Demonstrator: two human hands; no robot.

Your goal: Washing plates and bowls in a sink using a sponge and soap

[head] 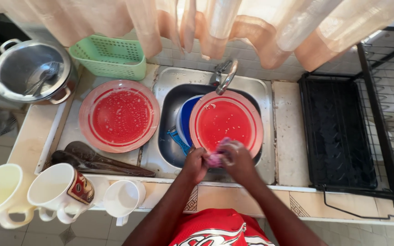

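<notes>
Counted: 2 red plates, 1 blue dish, 3 mugs, 1 steel pot, 1 green basket, 1 black drying rack, at least 2 dark wooden spoons.

One red plate (226, 120) is held in the sink (169, 95), propped on its lower edge & tilted, soapy face turned up toward the camera; being round, no long axis can be given. It is seen at approx 12 o'clock from the hands, w/ the tap (224, 75) just above its top rim. A blue dish (185, 119) is partly hidden behind it at its 9 o'clock.

The left hand (195, 163) is closed on the plate's lower rim at approx 7 o'clock of the plate. The right hand (238, 157) is closed around a pink-purple sponge (217, 157), pressed to the plate's bottom edge at 6 o'clock; both hands are touching each other, foam is seen on the fingers.

The 2nd red plate (119, 116) is laid flat on the counter (292, 136) at 9 o'clock of the sink, covered in suds. The wooden spoons (96, 159) are laid at its 6 o'clock, long axes running approx 10 to 4 o'clock. The 3 mugs (62, 189) are lined at the counter's near edge, approx 9 o'clock from the hands. The pot (30, 73) w/ utensils inside & the basket (110, 57) are set at 10-11 o'clock. The rack (338, 132) is at 3 o'clock
</notes>
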